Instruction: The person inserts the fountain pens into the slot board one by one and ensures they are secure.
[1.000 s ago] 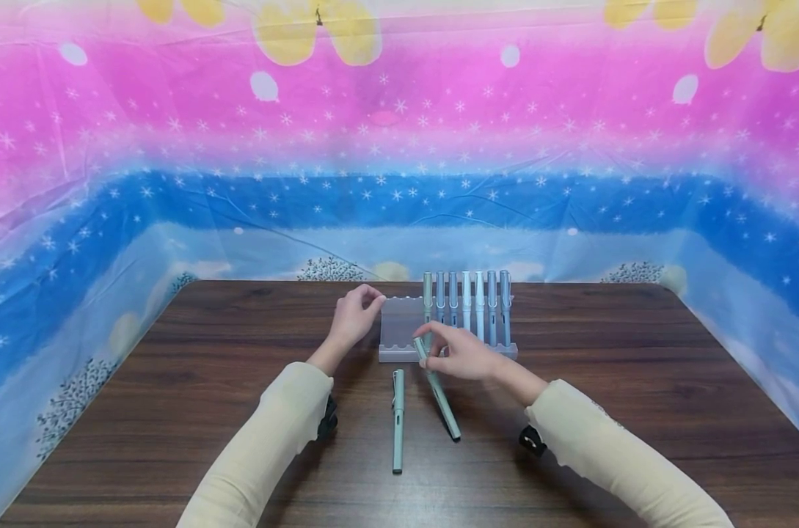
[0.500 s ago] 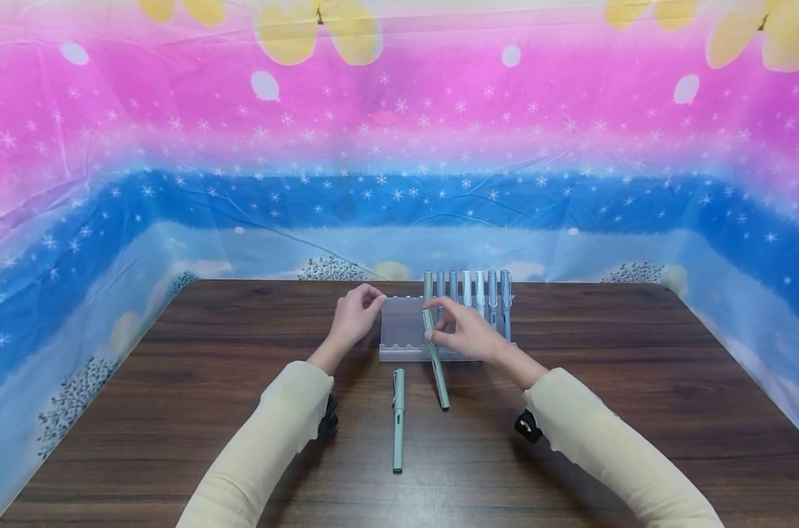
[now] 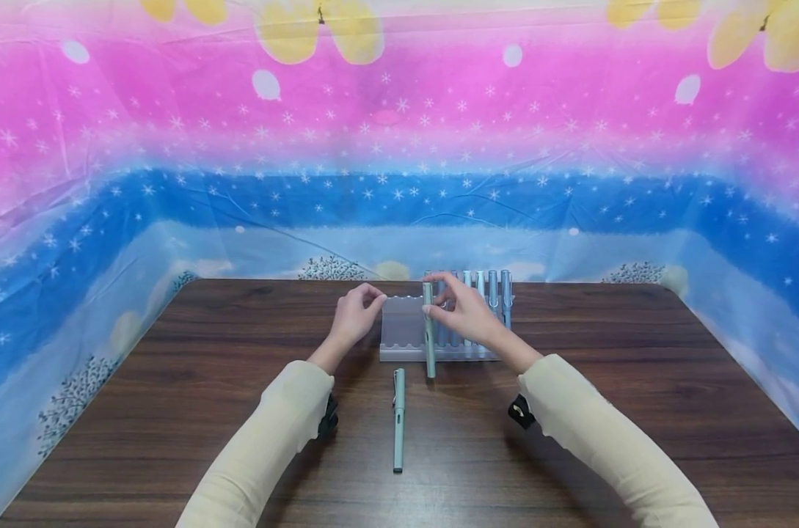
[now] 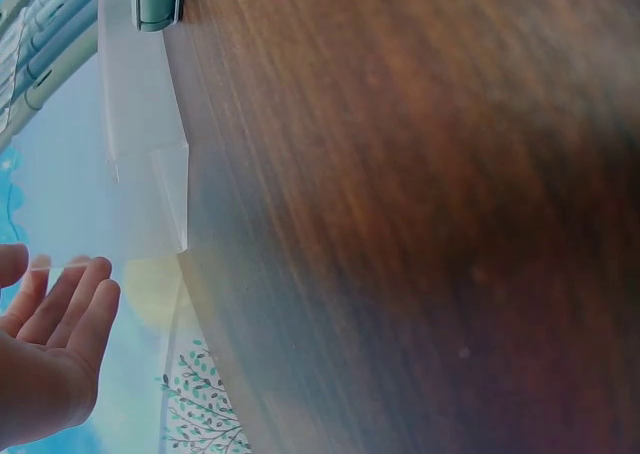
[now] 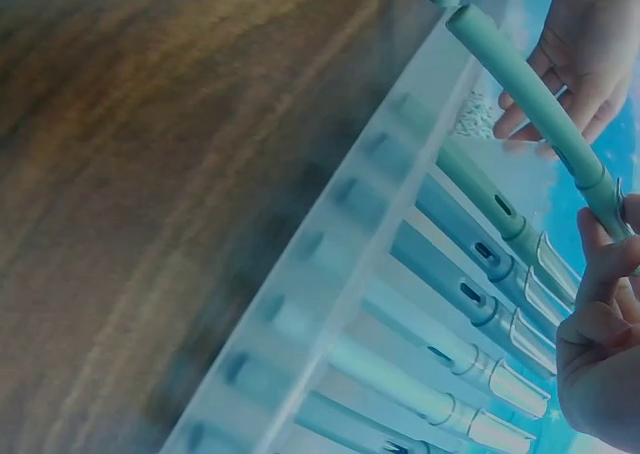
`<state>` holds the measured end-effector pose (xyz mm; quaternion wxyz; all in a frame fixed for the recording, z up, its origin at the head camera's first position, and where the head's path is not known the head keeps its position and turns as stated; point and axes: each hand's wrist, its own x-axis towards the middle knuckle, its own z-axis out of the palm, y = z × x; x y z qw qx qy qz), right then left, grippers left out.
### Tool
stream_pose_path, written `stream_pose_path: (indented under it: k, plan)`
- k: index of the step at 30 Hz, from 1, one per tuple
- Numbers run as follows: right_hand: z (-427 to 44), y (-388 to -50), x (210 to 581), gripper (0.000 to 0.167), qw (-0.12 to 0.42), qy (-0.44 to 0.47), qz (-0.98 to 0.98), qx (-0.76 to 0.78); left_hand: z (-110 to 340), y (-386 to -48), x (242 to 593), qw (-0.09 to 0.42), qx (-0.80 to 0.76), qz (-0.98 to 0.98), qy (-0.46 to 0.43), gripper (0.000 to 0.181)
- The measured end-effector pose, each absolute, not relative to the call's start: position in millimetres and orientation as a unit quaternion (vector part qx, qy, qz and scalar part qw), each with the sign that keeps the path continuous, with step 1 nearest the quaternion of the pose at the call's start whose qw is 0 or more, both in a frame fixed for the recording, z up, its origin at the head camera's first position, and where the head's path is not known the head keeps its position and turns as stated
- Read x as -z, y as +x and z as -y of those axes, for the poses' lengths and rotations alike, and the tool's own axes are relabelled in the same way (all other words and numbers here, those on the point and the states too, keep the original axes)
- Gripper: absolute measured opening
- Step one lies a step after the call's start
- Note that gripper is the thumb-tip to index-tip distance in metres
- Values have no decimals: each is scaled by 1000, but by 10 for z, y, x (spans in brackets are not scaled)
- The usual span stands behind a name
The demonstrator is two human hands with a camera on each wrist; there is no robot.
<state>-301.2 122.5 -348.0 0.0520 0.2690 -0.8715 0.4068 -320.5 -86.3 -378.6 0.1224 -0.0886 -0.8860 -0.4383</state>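
Observation:
My right hand [image 3: 468, 315] pinches a capped green fountain pen [image 3: 429, 345] near its clip end, in front of the clear pen rack [image 3: 400, 323]. That pen is nearly upright in the head view, its lower end over the rack's front lip. The right wrist view has the held pen [image 5: 530, 94] apart from the row of racked pens [image 5: 480, 199], green, blue and pale ones, clips up. My left hand [image 3: 355, 317] holds the rack's upper left corner between thumb and fingers. A second green fountain pen [image 3: 398, 425] lies on the table before the rack.
The brown wooden table [image 3: 174, 411] extends around the rack on all sides. A printed cloth [image 3: 399, 198] hangs behind it and along both sides. Racked pens fill the right part of the rack; its left slots hold none.
My right hand has lifted the green fountain pen up and away from me, turning it from a slant to nearly upright. The left hand stays at the rack's corner.

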Motion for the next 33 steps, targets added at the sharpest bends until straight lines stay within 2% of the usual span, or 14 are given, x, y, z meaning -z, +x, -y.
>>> stream_pose_path:
  k: [17,33]
  plan:
    - [-1142,-3080,3321,45,82,282,853,-431,864,-3196,3778,124,434,887,-92,18]
    - [-1124,-3165,3392,42,164,279,838,-439,858,-3188,3765,121,437,887,-86,18]
